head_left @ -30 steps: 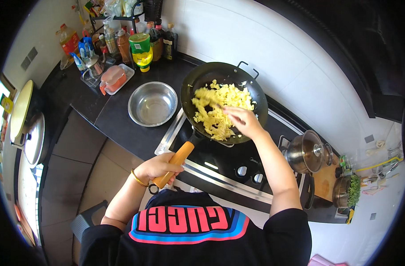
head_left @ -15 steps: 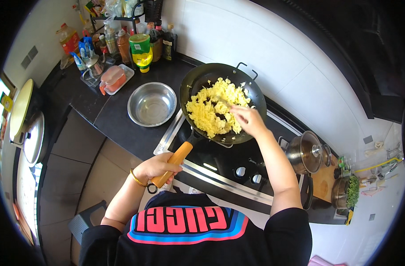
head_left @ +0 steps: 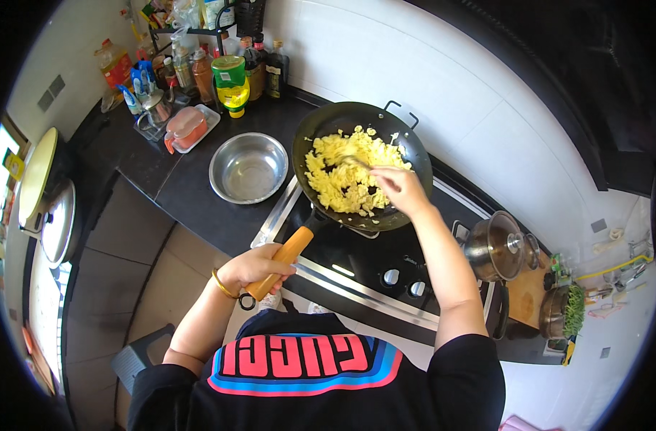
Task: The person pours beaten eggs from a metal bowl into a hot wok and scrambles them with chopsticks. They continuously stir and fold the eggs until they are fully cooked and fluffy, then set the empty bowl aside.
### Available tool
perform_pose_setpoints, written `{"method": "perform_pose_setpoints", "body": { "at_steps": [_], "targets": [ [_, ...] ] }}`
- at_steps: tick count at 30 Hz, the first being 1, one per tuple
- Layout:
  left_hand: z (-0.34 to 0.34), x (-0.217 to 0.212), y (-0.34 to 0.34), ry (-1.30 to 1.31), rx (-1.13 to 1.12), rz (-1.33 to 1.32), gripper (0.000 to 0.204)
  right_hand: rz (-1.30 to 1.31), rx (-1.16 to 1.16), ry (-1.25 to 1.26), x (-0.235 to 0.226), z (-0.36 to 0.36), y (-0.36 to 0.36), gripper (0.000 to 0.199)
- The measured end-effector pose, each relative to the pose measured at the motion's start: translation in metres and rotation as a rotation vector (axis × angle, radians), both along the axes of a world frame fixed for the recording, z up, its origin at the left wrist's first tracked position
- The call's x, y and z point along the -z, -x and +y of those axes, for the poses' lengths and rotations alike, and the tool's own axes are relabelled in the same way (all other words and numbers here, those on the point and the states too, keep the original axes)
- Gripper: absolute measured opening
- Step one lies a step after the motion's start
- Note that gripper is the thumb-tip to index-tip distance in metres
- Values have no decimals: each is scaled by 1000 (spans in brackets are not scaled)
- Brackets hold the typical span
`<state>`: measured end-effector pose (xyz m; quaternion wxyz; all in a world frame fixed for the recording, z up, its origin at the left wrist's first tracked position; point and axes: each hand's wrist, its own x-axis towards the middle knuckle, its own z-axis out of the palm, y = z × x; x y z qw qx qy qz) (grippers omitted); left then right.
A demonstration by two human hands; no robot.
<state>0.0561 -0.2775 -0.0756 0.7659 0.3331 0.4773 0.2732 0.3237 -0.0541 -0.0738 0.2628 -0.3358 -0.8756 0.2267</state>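
Observation:
A dark wok (head_left: 416, 159) sits on the stove, with yellow scrambled egg (head_left: 340, 188) in loose crumbles across its bottom. My left hand (head_left: 257, 267), a gold bangle at its wrist, is wrapped round the wok's wooden handle (head_left: 295, 246). Over the wok's right side, my right hand (head_left: 401, 188) is closed on a thin utensil (head_left: 357, 163) whose end reaches into the egg. Motion blur and the egg hide the utensil's exact kind. To the left of the wok stands a steel bowl (head_left: 248, 169) on the black counter.
A lidded pot (head_left: 492, 246) stands on the stove's right. Past it are a wooden board (head_left: 527, 298) and a pot with green vegetables (head_left: 574, 310). Sauce bottles (head_left: 231, 85) and a red-and-clear container (head_left: 186, 129) crowd the back left. A grey stool (head_left: 137, 357) is low at left.
The utensil in my right hand has swept through the egg, shifting the crumbles toward the wok's middle. My left hand stays on the handle.

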Motion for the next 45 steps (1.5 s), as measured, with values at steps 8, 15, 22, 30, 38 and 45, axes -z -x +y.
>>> {"method": "perform_pose_setpoints", "body": {
  "at_steps": [8, 15, 22, 30, 38, 45],
  "targets": [
    [1, -2, -2, 16, 2, 23, 32, -12, -309, 66, -33, -53, -6, 19],
    [-1, 1, 1, 12, -17, 26, 32, -53, 48, -32, -6, 23, -29, 18],
    [1, 0, -1, 11, 8, 33, 31, -55, -155, 122, -32, -45, -6, 18],
    [-3, 3, 1, 5, -23, 18, 33, -282, -129, 167, -59, -36, -45, 19],
    [0, 0, 0, -3, -5, 3, 33, -17, -164, -345, 40, 31, 11, 20],
    [-4, 1, 0, -20, -18, 4, 31, -241, 91, -13, -42, -2, -58, 17]
  ]
}}
